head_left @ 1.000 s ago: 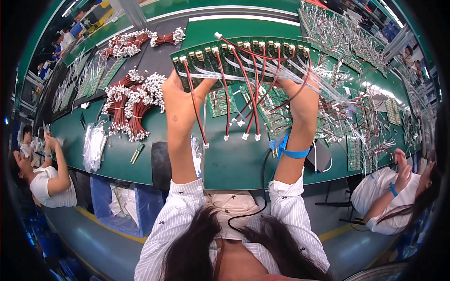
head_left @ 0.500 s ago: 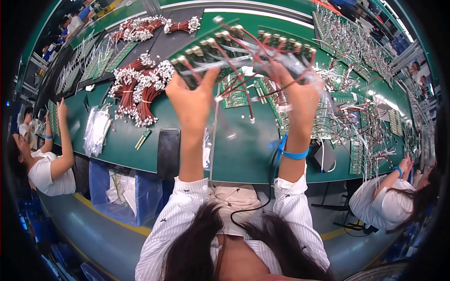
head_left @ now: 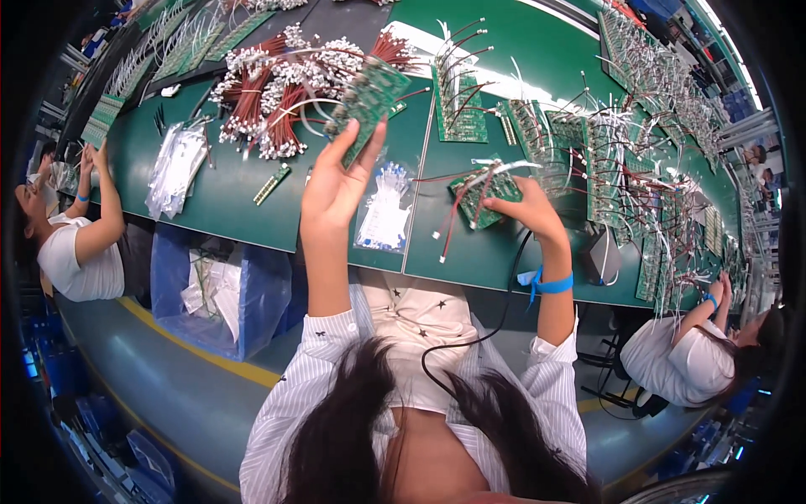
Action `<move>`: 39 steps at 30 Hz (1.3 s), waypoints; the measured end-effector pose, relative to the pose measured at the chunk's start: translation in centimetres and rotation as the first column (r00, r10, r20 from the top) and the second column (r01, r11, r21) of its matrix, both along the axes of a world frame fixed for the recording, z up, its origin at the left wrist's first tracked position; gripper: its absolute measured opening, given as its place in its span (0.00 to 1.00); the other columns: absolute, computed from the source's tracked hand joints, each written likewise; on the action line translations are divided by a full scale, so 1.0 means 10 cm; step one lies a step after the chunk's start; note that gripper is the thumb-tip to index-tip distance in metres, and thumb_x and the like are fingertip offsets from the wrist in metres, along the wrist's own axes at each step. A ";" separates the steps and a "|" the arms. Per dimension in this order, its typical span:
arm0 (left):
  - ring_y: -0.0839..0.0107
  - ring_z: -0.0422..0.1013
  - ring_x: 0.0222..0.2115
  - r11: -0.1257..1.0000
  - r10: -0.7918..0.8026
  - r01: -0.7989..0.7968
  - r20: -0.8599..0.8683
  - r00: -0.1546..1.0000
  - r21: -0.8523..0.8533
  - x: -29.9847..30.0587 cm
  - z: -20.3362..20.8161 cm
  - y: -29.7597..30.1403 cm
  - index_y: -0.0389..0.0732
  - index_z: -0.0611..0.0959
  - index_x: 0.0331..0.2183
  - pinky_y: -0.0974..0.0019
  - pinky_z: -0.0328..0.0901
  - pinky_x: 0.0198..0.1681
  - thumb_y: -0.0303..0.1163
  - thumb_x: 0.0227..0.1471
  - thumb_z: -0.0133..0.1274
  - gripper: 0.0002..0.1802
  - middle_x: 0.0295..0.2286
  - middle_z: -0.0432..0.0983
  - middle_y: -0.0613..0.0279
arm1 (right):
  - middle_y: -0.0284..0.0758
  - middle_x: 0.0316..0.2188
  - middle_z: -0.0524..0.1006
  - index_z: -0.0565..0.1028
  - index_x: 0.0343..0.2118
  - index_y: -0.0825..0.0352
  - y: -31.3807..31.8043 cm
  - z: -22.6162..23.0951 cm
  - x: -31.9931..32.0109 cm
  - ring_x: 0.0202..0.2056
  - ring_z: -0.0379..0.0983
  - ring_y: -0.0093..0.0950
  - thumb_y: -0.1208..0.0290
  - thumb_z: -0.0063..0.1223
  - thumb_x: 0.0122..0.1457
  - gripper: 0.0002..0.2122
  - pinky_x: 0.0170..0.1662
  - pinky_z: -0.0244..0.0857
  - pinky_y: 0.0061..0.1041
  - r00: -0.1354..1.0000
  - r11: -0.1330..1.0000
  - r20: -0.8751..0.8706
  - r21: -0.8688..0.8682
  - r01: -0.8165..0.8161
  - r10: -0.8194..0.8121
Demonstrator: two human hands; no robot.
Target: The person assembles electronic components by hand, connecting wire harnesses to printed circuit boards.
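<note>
My left hand (head_left: 336, 185) pinches the lower end of a green circuit board (head_left: 374, 94) between thumb and fingers. It holds the board tilted above the bench, in front of the wire bundles. White wires trail from that board's left side. In my right hand (head_left: 533, 210) is a smaller-looking circuit board (head_left: 480, 197), its edge gripped by the thumb and fingers. Red and white wires with small white connectors hang from it over the bench. The two boards are apart, the left one held higher and farther from me.
Bundles of red wires with white connectors (head_left: 249, 80) lie at back left. Wired boards (head_left: 609, 176) crowd the right side. Nearer are plastic bags (head_left: 178, 172), a small bag of white-and-blue pieces (head_left: 384, 206) and a dark box (head_left: 600, 256). People work at both sides; a blue bin (head_left: 222, 290) stands below.
Both hands were holding a wide row of wired boards, blurred by motion. Now each hand holds a separate board. My right hand has come lower and nearer; the view has shifted.
</note>
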State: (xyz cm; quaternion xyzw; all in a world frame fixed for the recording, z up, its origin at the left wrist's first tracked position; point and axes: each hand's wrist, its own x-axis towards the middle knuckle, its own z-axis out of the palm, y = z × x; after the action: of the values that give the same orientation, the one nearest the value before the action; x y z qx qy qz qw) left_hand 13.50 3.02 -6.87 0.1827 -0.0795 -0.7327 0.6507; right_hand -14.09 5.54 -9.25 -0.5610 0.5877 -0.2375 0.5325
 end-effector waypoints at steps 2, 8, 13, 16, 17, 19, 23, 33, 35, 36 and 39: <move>0.59 0.68 0.42 0.998 -0.064 0.064 -0.005 0.998 -0.013 -0.01 -0.08 0.07 0.29 0.70 0.40 0.61 0.66 0.49 0.20 0.51 0.45 0.12 0.39 0.70 0.48 | 0.34 0.27 0.75 0.73 0.35 0.75 -0.06 -0.10 0.04 0.29 0.69 0.22 0.66 0.62 0.42 0.20 0.37 0.63 0.23 1.000 0.998 -0.030 -0.058 -0.008 0.006; 0.64 0.69 0.40 0.987 -0.044 0.082 0.259 0.965 -0.138 -0.13 0.01 0.27 0.32 0.70 0.41 0.56 0.67 0.47 0.21 0.50 0.47 0.14 0.38 0.71 0.54 | 0.41 0.28 0.76 0.72 0.34 0.75 0.02 -0.41 -0.09 0.29 0.73 0.27 0.69 0.60 0.44 0.17 0.35 0.66 0.26 0.930 0.827 -0.341 -0.556 -0.082 -0.138; 0.65 0.69 0.40 0.944 -0.004 0.105 0.309 0.951 -0.312 -0.13 0.07 0.41 0.32 0.65 0.45 0.61 0.67 0.44 0.21 0.49 0.48 0.20 0.39 0.70 0.55 | 0.42 0.35 0.75 0.69 0.41 0.74 0.57 0.26 -0.02 0.38 0.72 0.25 0.73 0.54 0.51 0.15 0.37 0.66 0.20 0.854 0.849 -0.126 -0.253 0.465 -0.505; 0.68 0.70 0.39 0.944 -0.091 0.272 0.647 0.757 -0.185 -0.22 0.02 0.40 0.31 0.64 0.46 0.66 0.66 0.42 0.22 0.48 0.50 0.22 0.40 0.70 0.55 | 0.36 0.34 0.75 0.69 0.42 0.73 0.58 0.51 0.28 0.38 0.72 0.21 0.72 0.54 0.52 0.16 0.37 0.66 0.18 0.889 0.854 0.386 -0.346 0.387 -0.246; 0.75 0.68 0.34 0.965 -0.083 0.202 0.530 0.844 -0.170 -0.34 0.12 0.49 0.34 0.71 0.41 0.72 0.63 0.40 0.22 0.47 0.52 0.16 0.35 0.72 0.61 | 0.34 0.34 0.75 0.68 0.43 0.73 0.53 0.51 0.41 0.37 0.71 0.20 0.72 0.54 0.51 0.16 0.37 0.66 0.18 0.898 0.854 0.397 -0.382 0.352 -0.192; 0.76 0.68 0.34 0.953 -0.018 0.237 0.745 0.667 -0.189 -0.37 0.08 0.50 0.32 0.73 0.37 0.72 0.62 0.40 0.23 0.47 0.53 0.13 0.33 0.74 0.60 | 0.31 0.34 0.74 0.69 0.44 0.70 0.45 0.55 0.46 0.34 0.70 0.17 0.75 0.57 0.49 0.18 0.37 0.67 0.17 0.947 0.911 0.311 -0.362 0.200 -0.084; 0.76 0.68 0.34 0.921 0.197 0.184 0.819 0.539 -0.343 -0.48 0.10 0.57 0.32 0.74 0.37 0.73 0.62 0.40 0.25 0.47 0.55 0.14 0.32 0.74 0.60 | 0.30 0.32 0.75 0.68 0.43 0.71 0.45 0.50 0.68 0.31 0.69 0.16 0.79 0.58 0.46 0.19 0.34 0.67 0.16 0.904 0.895 0.418 -0.366 0.254 -0.085; 0.79 0.68 0.31 0.918 0.314 0.099 0.856 0.411 -0.384 -0.51 0.10 0.63 0.30 0.74 0.36 0.74 0.63 0.35 0.23 0.46 0.55 0.13 0.30 0.75 0.60 | 0.33 0.29 0.75 0.73 0.35 0.72 0.53 0.46 0.90 0.30 0.71 0.19 0.81 0.57 0.47 0.11 0.29 0.65 0.17 0.887 0.730 0.368 -0.519 0.445 -0.279; 0.78 0.69 0.32 0.934 0.335 0.019 0.893 0.300 -0.356 -0.57 0.08 0.64 0.30 0.74 0.37 0.74 0.63 0.36 0.21 0.45 0.55 0.14 0.32 0.75 0.60 | 0.34 0.29 0.76 0.73 0.34 0.72 0.57 0.43 0.93 0.30 0.71 0.19 0.81 0.57 0.46 0.11 0.29 0.65 0.17 0.904 0.669 0.310 -0.608 0.426 -0.294; 0.78 0.69 0.31 0.932 0.362 -0.052 0.919 0.158 -0.359 -0.62 0.01 0.65 0.29 0.74 0.38 0.74 0.64 0.36 0.21 0.45 0.54 0.14 0.32 0.75 0.59 | 0.34 0.29 0.76 0.74 0.34 0.72 0.60 0.39 0.96 0.30 0.71 0.19 0.81 0.57 0.45 0.11 0.29 0.65 0.17 0.916 0.603 0.252 -0.692 0.397 -0.313; 0.75 0.71 0.30 0.906 0.401 -0.019 0.842 0.359 -0.423 -0.59 0.06 0.56 0.29 0.75 0.37 0.72 0.65 0.35 0.21 0.46 0.53 0.13 0.29 0.76 0.58 | 0.34 0.30 0.77 0.74 0.35 0.72 0.60 0.31 0.95 0.30 0.72 0.21 0.82 0.57 0.44 0.12 0.31 0.65 0.18 0.860 0.595 0.357 -0.621 0.510 -0.365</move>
State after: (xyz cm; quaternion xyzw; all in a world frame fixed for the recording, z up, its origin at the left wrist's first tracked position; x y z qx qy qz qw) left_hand 7.56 8.60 -6.23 0.4482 -0.5258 -0.3913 0.6078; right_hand -4.61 11.56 -6.12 -0.5306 0.5193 -0.6174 0.2598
